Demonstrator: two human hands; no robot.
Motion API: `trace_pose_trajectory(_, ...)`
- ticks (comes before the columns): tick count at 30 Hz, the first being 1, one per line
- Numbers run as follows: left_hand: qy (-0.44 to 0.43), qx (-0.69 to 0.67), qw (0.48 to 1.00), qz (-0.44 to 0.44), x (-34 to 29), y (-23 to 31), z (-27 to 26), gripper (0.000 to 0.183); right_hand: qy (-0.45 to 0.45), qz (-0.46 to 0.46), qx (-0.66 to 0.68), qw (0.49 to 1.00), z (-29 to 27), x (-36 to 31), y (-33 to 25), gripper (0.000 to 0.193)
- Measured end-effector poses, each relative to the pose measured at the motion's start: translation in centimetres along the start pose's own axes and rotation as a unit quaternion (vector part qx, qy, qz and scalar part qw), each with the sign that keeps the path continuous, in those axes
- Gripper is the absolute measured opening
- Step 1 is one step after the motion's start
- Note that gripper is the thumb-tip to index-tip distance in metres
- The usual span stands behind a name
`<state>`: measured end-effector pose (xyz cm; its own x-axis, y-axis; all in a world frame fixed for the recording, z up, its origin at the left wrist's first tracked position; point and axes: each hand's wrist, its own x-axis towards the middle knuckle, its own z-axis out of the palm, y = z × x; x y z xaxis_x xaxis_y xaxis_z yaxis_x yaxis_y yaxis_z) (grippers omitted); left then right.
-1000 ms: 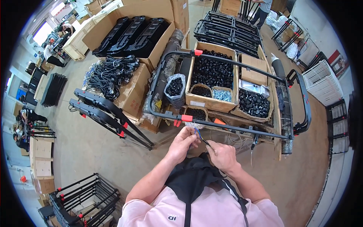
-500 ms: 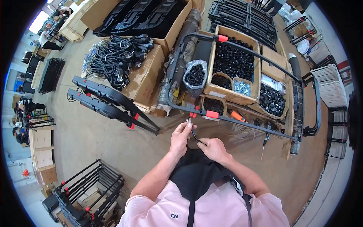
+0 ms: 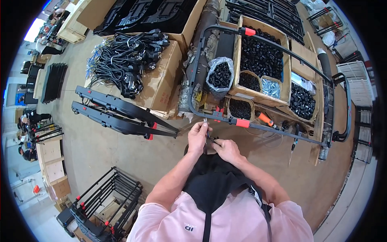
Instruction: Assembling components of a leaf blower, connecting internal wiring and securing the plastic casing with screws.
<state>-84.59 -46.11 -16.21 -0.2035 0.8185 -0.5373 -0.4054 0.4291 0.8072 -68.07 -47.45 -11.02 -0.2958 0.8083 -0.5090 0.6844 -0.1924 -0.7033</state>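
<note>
In front of the person's torso, at the near side of a black tubular metal frame [image 3: 278, 131], a thin black cable [image 3: 209, 137] was found suspended between two bare hands. The left hand [image 3: 197, 139] was pinched about the cable close to its small, pale end piece [image 3: 205, 120]; the right hand [image 3: 227, 150] was closed, thumb against fingers, on a stretch lower down and to the right. Neither hand was seen to be released. The long axis of the exposed length was noted to slope from the right hand up and leftward — away from the body — with the pale end directed toward the frame's lower-left corner. The left hand was therefore placed nearer to both end piece and frame. Whether the metal was touched by the end piece could not be established.

Beyond the hands, a red plastic clip [image 3: 242, 123] was observed on the near rail, just to the right of the left hand. An orange-and-black hand tool [image 3: 265, 118] was recorded behind that rail. To the left, a tangled heap of black plugged cords [image 3: 125, 60] was stacked on a brown cardboard box [image 3: 163, 88].
</note>
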Motion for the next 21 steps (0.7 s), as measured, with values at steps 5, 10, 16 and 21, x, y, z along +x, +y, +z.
trace_pose_trajectory(5, -0.016, 0.057, 0.998, 0.000, 0.5, 0.5, 0.2, 0.019, 0.001, 0.015, -0.002, 1.000, -0.2, 0.2, 0.5, 0.030)
trace_pose_trajectory(10, -0.016, 0.099, 0.995, 0.016, 0.6, 0.7, 0.1, 0.023, 0.001, 0.004, 0.000, 1.000, 0.1, 0.6, 0.9, 0.032)
trace_pose_trajectory(16, -0.013, 0.252, 0.964, 0.078, 0.6, 2.8, 0.6, 0.027, 0.002, 0.006, 0.000, 1.000, -0.3, 0.9, 0.2, 0.033)
trace_pose_trajectory(21, -0.005, 0.332, 0.941, 0.069, 1.3, 3.5, 0.4, 0.029, -0.004, 0.007, -0.006, 1.000, -0.2, 1.3, -0.2, 0.035)
